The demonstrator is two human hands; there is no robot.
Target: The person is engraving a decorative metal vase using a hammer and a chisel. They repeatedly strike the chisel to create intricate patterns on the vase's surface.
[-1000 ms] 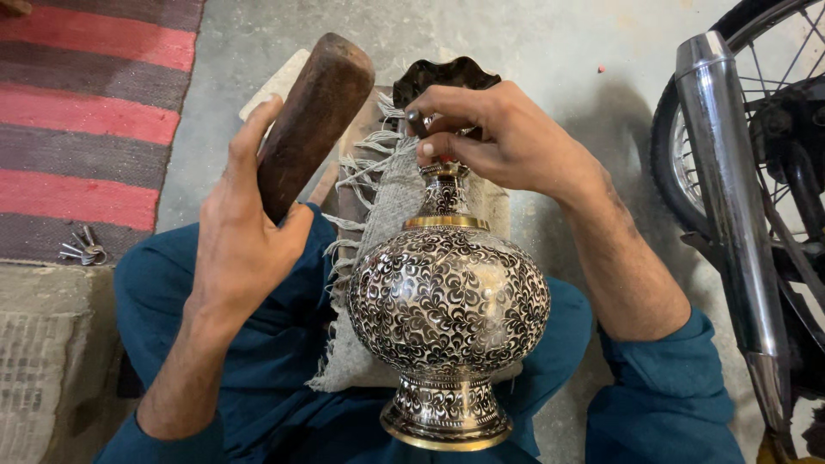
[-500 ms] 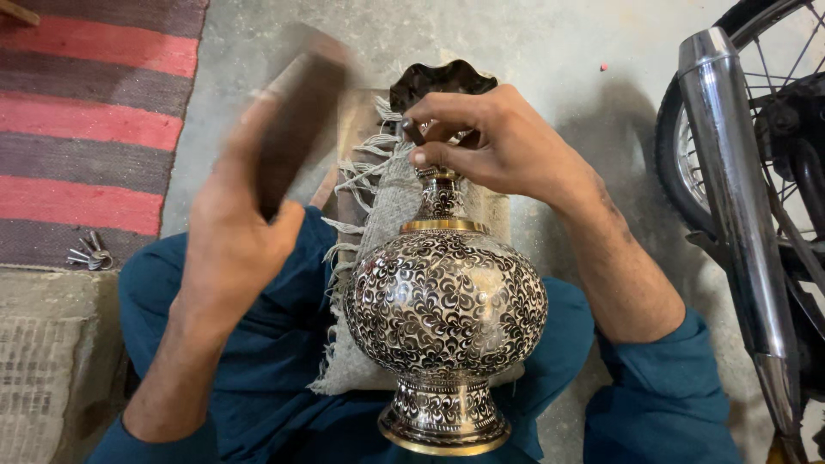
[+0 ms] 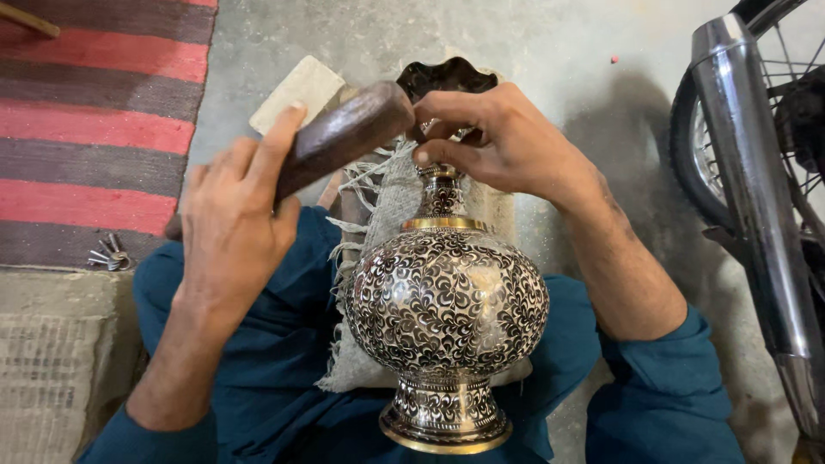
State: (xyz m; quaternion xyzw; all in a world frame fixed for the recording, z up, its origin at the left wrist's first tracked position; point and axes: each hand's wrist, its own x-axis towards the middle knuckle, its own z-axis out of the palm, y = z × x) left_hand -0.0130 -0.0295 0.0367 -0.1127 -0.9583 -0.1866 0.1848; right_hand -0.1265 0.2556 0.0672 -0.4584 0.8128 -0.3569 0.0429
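Observation:
An ornate metal vase (image 3: 447, 301) with black and silver scrollwork and gold bands lies on a frayed grey cloth (image 3: 387, 206) across my lap, its foot toward me. My left hand (image 3: 236, 219) grips a dark brown wooden mallet (image 3: 344, 137), whose head is down close to the vase's neck. My right hand (image 3: 503, 142) pinches something small at the neck, just below the dark wavy rim (image 3: 447, 76); what it pinches is hidden by the fingers.
A red and brown striped rug (image 3: 94, 129) lies at the left with a small bunch of keys (image 3: 109, 256) at its edge. A pale flat block (image 3: 296, 90) rests on the concrete floor. A motorcycle wheel and chrome exhaust pipe (image 3: 756, 198) stand close at the right.
My left hand has swung the mallet from raised and upright down toward the vase's neck. My right hand stays at the neck.

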